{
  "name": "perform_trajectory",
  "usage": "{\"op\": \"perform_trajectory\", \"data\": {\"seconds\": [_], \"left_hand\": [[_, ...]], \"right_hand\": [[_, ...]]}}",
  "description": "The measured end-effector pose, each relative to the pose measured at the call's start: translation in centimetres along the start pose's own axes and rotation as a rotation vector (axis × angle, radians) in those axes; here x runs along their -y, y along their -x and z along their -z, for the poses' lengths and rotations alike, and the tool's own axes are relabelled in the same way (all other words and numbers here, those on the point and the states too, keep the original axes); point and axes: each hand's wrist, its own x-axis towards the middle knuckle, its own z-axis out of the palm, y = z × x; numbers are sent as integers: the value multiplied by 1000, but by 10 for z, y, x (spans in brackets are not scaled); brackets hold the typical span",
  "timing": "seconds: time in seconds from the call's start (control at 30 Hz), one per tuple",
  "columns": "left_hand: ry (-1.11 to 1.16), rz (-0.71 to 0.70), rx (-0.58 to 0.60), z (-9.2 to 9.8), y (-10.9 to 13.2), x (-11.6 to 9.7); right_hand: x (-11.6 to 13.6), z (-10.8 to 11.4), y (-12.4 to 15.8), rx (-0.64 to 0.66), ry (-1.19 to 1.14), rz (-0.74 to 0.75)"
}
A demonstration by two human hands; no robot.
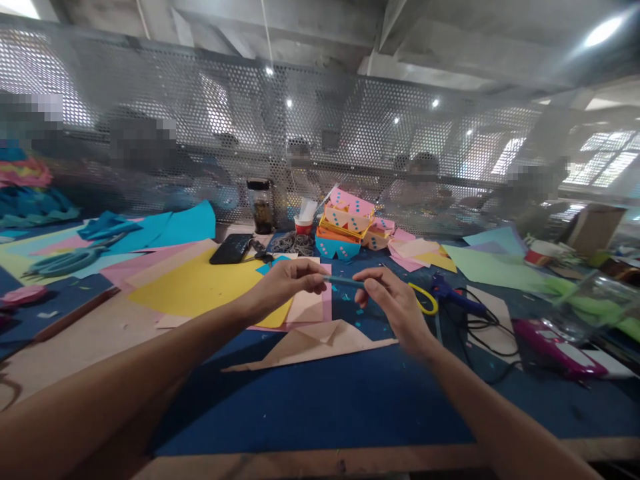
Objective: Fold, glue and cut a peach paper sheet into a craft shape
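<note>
A thin blue paper strip [344,282] stretches between my two hands above the table. My left hand [295,277] pinches its left end, and my right hand [390,300] pinches the right end. Below them on the blue tabletop lies a folded peach paper piece [310,347] with pointed ends. Tiny blue paper scraps [360,311] are scattered under the strip. Just beyond my right hand shows a yellow loop handle [426,300]; the rest of that tool is hidden. Left of my left hand lies a yellow paper sheet [200,287] over pink ones.
Behind stand decorated paper pieces [345,223], a red-and-white cup [303,223] and a jar [260,207]. A phone [230,249] and teal scissors [75,259] lie left. At right are a blue glue gun [457,297] with its cord and a magenta device [560,350].
</note>
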Motion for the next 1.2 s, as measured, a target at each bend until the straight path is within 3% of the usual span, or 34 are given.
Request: {"op": "perform_trajectory", "data": {"seconds": [0.33, 0.57, 0.77, 0.97, 1.07, 1.2], "left_hand": [[-346, 55, -61, 18, 0, 18], [-567, 74, 114, 6, 32, 20], [-694, -24, 215, -4, 38, 19], [-780, -50, 209, -9, 38, 21], [-782, -49, 193, -11, 39, 22], [-776, -38, 178, -12, 38, 24]], "right_hand": [[-30, 15, -16, -93, 405, -74], [-41, 16, -21, -123, 530, -119], [-57, 17, -34, -125, 701, -83], [-70, 25, -42, -66, 850, -13], [-60, 26, -35, -29, 873, 33], [-39, 18, -21, 138, 820, 71]]}}
